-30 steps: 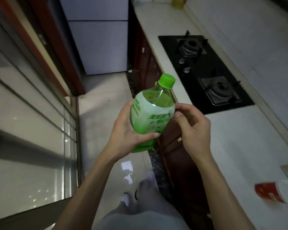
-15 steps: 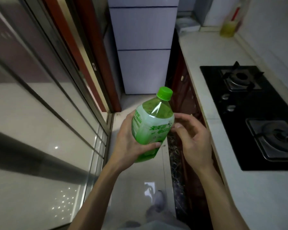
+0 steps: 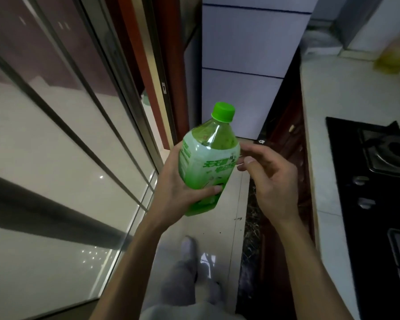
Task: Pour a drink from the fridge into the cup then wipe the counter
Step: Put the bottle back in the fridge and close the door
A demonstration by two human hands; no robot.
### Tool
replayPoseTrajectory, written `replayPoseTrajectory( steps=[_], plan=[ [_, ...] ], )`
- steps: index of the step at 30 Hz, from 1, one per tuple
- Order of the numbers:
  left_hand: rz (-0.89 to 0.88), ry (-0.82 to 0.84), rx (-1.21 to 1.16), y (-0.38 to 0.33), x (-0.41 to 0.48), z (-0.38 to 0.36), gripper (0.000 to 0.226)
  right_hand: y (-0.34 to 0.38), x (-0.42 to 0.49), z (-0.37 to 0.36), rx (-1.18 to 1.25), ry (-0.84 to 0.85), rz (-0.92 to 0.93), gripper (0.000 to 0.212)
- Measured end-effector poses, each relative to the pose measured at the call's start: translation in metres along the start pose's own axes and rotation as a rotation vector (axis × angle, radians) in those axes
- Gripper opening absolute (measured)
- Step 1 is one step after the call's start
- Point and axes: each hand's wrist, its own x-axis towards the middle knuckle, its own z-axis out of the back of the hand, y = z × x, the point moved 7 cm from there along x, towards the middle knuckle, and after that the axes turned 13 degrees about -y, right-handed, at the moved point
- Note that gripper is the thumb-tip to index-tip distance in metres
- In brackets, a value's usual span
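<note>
Head view: the left hand point(image 3: 174, 189) wraps the middle of the green tea bottle point(image 3: 206, 167), tilted above the floor point(image 3: 229, 227) beside the tabletop point(image 3: 346, 95). The right hand point(image 3: 271, 181), loosely spread, holds nothing. Nearly full, the bottle seems heavy; thin plastic may dent, so grip the labelled middle

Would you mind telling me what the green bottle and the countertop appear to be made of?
Green bottle: likely clear plastic, with a see-through shoulder, glossy printed label and opaque plastic cap. Countertop: pale, smooth, perhaps stone or composite; cannot tell which.
</note>
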Motion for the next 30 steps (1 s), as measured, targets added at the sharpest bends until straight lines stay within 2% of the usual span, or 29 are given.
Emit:
replayPoseTrajectory(
  steps=[7,16,22,30],
  plan=[
    [-0.027,-0.023,0.029,0.023,0.077,0.0,0.099,-0.029,0.062,-0.052,-0.046,0.029,-0.009,0.023],
    [-0.048,0.005,-0.03,0.032,0.217,-0.013,0.098,-0.046,0.174,-0.114,-0.174,0.03,0.098,0.025],
    [-0.061,0.021,-0.038,0.036,0.286,-0.02,0.098,-0.062,0.227,-0.141,-0.111,0.005,0.023,0.03],
    [-0.046,0.033,-0.027,0.037,0.362,-0.052,0.092,-0.086,0.305,-0.157,-0.114,-0.011,0.023,0.028]
  ],
)
